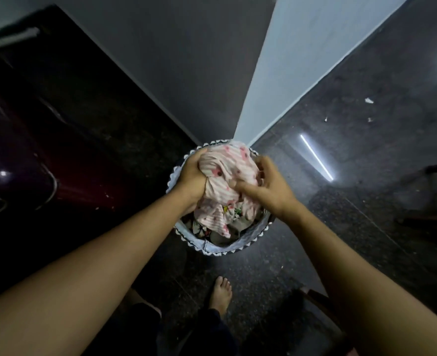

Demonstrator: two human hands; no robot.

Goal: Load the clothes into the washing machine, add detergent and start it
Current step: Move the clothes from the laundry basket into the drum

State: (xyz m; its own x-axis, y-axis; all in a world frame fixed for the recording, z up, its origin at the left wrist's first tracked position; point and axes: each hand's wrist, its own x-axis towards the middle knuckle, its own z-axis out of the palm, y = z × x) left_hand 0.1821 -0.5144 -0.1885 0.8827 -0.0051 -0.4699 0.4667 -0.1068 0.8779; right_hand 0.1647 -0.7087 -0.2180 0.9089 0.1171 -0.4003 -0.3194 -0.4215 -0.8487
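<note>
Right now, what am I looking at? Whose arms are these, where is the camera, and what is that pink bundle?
There is no machine here. These are a person's bare arms, filmed by one camera worn on the head and looking down. The left hand and right hand both grip a pink striped garment at the top of a round laundry basket, which stands on the dark speckled floor. More clothes lie inside it. A bare foot shows below.

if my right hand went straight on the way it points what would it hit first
The pink striped cloth: the right hand points left into it, fingers curled in its folds. Past it lies the left hand, though depth is unclear.
</note>
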